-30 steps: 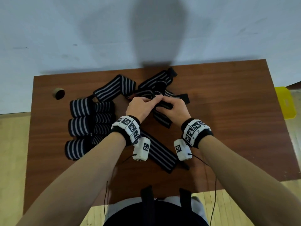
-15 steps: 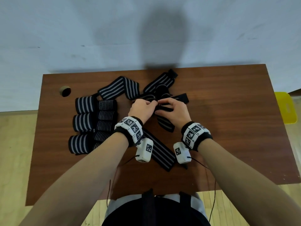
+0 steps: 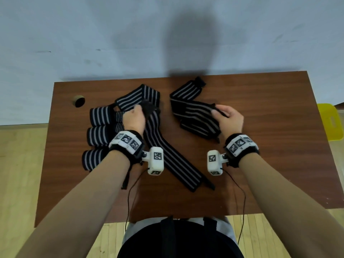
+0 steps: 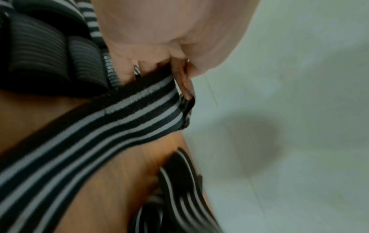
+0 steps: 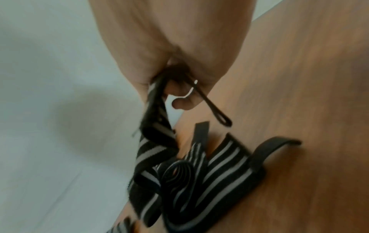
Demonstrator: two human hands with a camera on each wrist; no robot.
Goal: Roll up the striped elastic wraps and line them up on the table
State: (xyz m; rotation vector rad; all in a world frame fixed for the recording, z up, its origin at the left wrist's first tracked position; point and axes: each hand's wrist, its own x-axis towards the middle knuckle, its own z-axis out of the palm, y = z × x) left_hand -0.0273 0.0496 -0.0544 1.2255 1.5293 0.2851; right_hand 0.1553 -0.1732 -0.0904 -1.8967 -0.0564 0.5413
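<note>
While unrolled: long wrap (image 3: pixel 173 155) flat on the worktop (image 3: pixel 260 146), running diagonally from the left hand toward the near edge.
Left hand (image 3: pixel 134 119): curled round the far end of the long wrap; the left-wrist view shows fingers (image 4: pixel 182 78) pinching the striped edge (image 4: pixel 139 110).
Right hand (image 3: pixel 229 120): pinching the folded wrap (image 3: pixel 197 116) at its end, thin black loop (image 5: pixel 217 110) trailing from the grip; bundle partly lifted, rest bunched on the wood.
Third loose wrap (image 3: pixel 137 97): bent, lying past the left hand.
Finished rolls (image 3: pixel 98 131): stacked in a column at left of the worktop, touching one another; exact count unclear behind the wrist.
Grommet hole (image 3: pixel 79 101): far-left corner, well apart.
Step in hand: most likely separating two tangled wraps, one per hand, ahead of rolling.
Next move calls for: dropping one wrap, straightening the other, starting a tight coil from one end, then setting it beside the column.
</note>
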